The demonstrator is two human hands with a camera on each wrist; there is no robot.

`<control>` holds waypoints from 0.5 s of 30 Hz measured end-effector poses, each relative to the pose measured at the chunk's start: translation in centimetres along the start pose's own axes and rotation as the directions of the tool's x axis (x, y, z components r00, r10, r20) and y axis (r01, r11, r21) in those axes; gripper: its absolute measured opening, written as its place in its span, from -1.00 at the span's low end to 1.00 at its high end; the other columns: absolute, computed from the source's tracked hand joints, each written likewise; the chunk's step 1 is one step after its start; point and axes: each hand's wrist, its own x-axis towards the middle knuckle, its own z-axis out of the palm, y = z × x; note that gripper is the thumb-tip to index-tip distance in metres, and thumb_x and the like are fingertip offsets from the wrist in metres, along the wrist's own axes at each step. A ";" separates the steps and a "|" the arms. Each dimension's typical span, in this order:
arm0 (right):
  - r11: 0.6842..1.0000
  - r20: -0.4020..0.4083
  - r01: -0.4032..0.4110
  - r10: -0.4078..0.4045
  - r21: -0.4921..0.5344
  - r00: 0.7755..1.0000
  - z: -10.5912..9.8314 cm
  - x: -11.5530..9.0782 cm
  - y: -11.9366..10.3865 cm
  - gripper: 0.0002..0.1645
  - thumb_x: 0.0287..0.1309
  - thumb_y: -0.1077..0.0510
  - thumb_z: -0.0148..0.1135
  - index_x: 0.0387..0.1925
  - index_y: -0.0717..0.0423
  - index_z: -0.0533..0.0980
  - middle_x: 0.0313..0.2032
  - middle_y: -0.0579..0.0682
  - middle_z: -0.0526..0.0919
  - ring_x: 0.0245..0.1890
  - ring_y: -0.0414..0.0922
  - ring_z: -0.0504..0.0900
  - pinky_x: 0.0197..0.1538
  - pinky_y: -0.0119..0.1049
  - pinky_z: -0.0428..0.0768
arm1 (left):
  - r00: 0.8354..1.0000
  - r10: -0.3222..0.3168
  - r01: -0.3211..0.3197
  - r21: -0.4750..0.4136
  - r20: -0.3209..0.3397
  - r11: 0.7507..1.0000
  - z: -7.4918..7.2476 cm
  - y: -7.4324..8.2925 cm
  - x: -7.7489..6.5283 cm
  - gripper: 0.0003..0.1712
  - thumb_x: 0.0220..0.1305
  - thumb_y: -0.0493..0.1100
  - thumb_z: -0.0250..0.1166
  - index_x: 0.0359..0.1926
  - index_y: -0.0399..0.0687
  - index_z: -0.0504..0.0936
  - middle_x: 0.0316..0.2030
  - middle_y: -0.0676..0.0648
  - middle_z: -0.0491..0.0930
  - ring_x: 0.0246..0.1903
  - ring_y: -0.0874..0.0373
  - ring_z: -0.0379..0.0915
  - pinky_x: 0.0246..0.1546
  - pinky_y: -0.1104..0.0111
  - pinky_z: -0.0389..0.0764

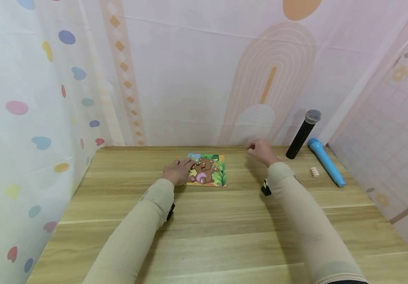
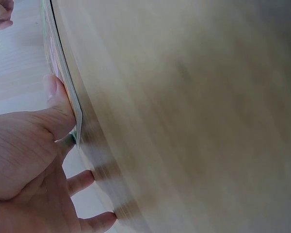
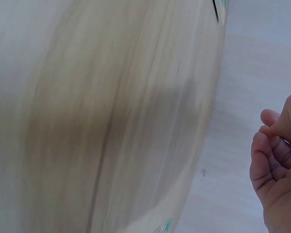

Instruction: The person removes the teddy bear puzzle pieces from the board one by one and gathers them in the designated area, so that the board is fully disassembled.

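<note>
A flat picture board with a brown cartoon bear on a green, leafy background lies on the wooden table near its back edge. My left hand rests at the board's left side, fingers spread. In the left wrist view, the thumb lies along the board's edge near a corner, and other fingertips touch the tabletop. To the right of the board, my right hand is raised above the table. Its fingers are curled in towards the thumb, with no object showing between them.
A black microphone with a silver mesh head and a blue microphone are at the table's back right. A small pale pink block lies between them and my right sleeve. Patterned curtains hang behind the table and along both sides.
</note>
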 end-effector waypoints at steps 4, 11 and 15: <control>1.000 0.026 0.003 -0.002 -0.028 1.000 0.7 0.4 -0.7 -0.73 0.23 0.35 0.13 -0.16 0.39 0.69 -0.17 0.24 0.75 -0.17 0.09 0.69 -0.05 -0.06 0.64 | 1.000 0.000 0.000 0.001 -0.003 1.000 -0.2 0.2 -0.4 -0.17 0.50 0.14 0.13 0.63 0.12 0.03 0.63 -0.02 -0.15 0.55 -0.23 -0.17 0.27 -0.38 0.19; 0.999 0.039 0.016 -0.014 -0.044 0.999 1.5 0.7 -1.4 -0.66 0.23 0.40 0.08 -0.06 0.46 0.66 -0.07 0.29 0.73 -0.05 0.12 0.69 0.02 -0.04 0.65 | 1.000 -0.007 0.007 0.002 0.008 1.000 -0.4 0.5 -0.9 -0.19 0.52 0.13 0.10 0.63 0.11 0.02 0.63 0.00 -0.15 0.56 -0.20 -0.19 0.31 -0.36 0.16; 0.998 0.015 0.048 -0.047 -0.044 0.999 1.8 1.0 -2.2 -0.65 0.21 0.44 0.04 -0.06 0.48 0.65 -0.07 0.32 0.72 -0.06 0.13 0.69 0.02 -0.04 0.65 | 1.000 -0.009 0.009 -0.005 0.016 1.000 -0.2 0.2 -0.3 -0.17 0.52 0.14 0.10 0.64 0.14 -0.02 0.63 0.00 -0.20 0.56 -0.20 -0.23 0.31 -0.39 0.13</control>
